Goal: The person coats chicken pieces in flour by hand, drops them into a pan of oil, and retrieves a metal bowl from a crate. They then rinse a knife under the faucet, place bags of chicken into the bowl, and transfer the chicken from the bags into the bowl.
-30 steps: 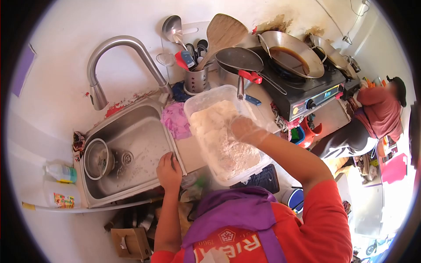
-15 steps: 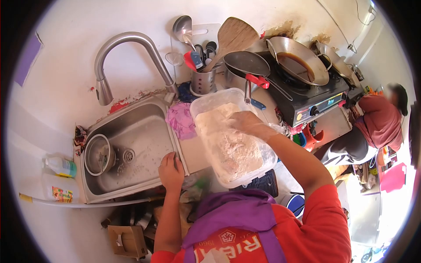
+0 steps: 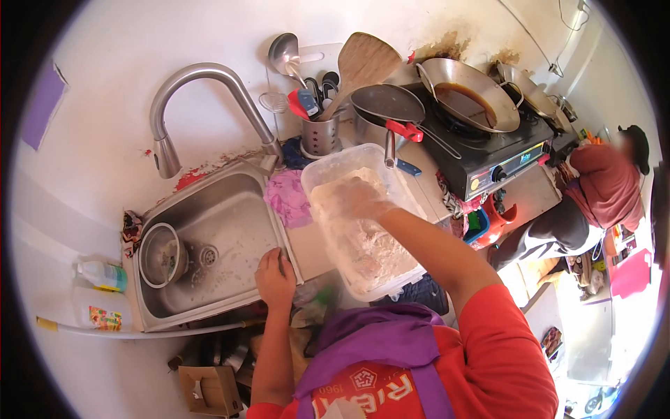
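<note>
tub [image 3: 345, 162] holds powder [image 3: 370, 264]; right hand [image 3: 361, 199] inside, grip unclear; left hand [image 3: 275, 275], empty, half-curled on sink rim [image 3: 280, 232]

R hand [image 3: 359, 198] in tub [image 3: 375, 160] w/ pale powder [image 3: 368, 251].

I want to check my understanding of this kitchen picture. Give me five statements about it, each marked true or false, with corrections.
1. The right hand is in the plastic tub of pale powder. True.
2. The left hand is in the tub too. False: the left hand rests at the edge of the sink.
3. Nothing is in the sink. False: a metal bowl is there.
4. A wok with dark liquid stands on the stove. True.
5. The tub is inside the sink. False: the tub is beside it.
</note>
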